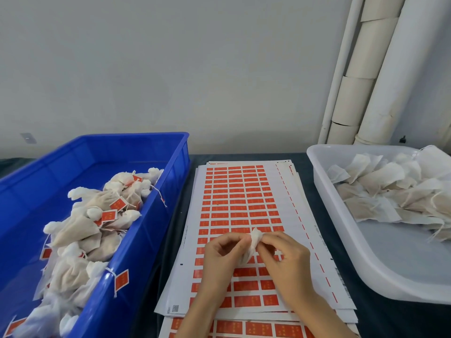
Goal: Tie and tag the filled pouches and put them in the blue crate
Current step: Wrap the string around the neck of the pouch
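Nearest us, two bare forearms come in from 6 o'clock and meet low in the frame, just right of centre. Left hand [219, 259] and right hand [285, 262] both have curled fingers and pinch one small white pouch [253, 242] between them. The left fingertips are on its 9 o'clock side, the right fingertips on its 3 o'clock side. We see the pouch's crumpled top poking up toward 12 o'clock above the fingers. Its body is partly hidden by the hands, so we cannot tell if a string is tied on it.

The pouch is held over a stack of sticker sheets [239, 198]. They have white backing and rows of red-orange labels, and lie flat on the dark table [390, 320], running from 6 to 12 o'clock.

At 9 o'clock of the hands we see the blue crate [36, 181], its long side angled toward 1 o'clock. Inside is a heap of tied pouches [80, 230] with red tags, piled along its right wall. One red tag [121, 280] on white string hangs over the crate's right rim.

At 3 o'clock, well apart from the hands, a white tray [366, 252] holds flat untagged pouches [390, 191], heaped in its far half.

At 12 o'clock is a grey wall [170, 69]. At 1 o'clock, white pipes [361, 93] run upward.
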`<state>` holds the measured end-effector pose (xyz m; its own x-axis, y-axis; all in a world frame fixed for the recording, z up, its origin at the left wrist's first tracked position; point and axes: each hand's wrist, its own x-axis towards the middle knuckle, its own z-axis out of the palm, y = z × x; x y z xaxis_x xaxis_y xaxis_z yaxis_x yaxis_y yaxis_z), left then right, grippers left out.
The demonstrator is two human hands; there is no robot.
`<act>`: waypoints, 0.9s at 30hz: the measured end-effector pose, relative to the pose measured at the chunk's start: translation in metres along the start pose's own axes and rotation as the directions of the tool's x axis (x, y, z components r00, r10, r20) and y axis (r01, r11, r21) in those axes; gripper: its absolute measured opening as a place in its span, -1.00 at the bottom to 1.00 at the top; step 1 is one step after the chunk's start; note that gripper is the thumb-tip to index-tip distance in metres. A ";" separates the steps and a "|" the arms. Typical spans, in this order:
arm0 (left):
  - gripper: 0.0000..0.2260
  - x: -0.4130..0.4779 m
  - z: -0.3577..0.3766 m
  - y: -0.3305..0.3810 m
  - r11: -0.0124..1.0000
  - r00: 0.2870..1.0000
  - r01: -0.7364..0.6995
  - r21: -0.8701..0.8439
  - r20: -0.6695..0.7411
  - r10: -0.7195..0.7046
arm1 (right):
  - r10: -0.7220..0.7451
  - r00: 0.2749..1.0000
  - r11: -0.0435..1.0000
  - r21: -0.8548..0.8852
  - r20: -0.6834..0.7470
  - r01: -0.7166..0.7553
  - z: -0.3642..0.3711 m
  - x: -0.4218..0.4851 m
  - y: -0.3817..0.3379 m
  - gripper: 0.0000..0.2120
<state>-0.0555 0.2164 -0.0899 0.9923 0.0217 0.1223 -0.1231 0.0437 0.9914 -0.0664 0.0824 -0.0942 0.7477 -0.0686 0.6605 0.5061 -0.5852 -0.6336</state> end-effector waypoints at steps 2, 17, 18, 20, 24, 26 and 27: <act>-0.88 0.000 0.000 0.000 1.000 1.000 -0.007 0.008 -0.006 0.007 | 0.045 0.999 0.999 0.020 0.031 -0.046 0.001 0.000 -0.002 -0.83; -0.71 -0.009 0.005 0.017 0.988 0.966 -0.078 0.136 0.256 0.041 | -0.039 0.989 0.995 -0.084 0.143 0.052 -0.024 0.011 -0.003 -0.85; -0.71 -0.010 0.005 0.018 0.987 0.969 -0.085 0.139 0.240 0.050 | -0.064 0.986 0.987 -0.136 0.156 0.086 -0.027 0.012 -0.002 -0.82; -0.74 -0.013 0.004 0.017 0.978 0.981 -0.095 0.184 0.186 0.060 | -0.117 0.981 0.951 -0.267 0.155 0.156 -0.036 0.014 -0.001 -0.77; -0.94 -0.022 0.003 0.013 0.950 0.988 -0.108 0.293 0.134 0.071 | -0.149 0.981 0.898 -0.399 0.128 0.188 -0.050 0.009 0.002 -0.72; -0.94 -0.023 0.002 0.012 0.949 0.991 -0.114 0.293 0.105 0.086 | 0.034 0.994 0.937 -0.350 0.106 0.005 -0.058 0.001 0.001 -0.73; -0.93 -0.022 0.000 0.012 0.952 0.991 -0.109 0.285 0.100 0.084 | 0.166 0.981 0.928 -0.352 0.103 -0.120 -0.062 -0.004 0.004 -0.71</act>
<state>-0.0787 0.2163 -0.0810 0.9751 -0.0747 0.2087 -0.2208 -0.2453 0.9440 -0.0940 0.0307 -0.0741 0.8616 -0.0810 0.5011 0.2287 -0.8194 -0.5257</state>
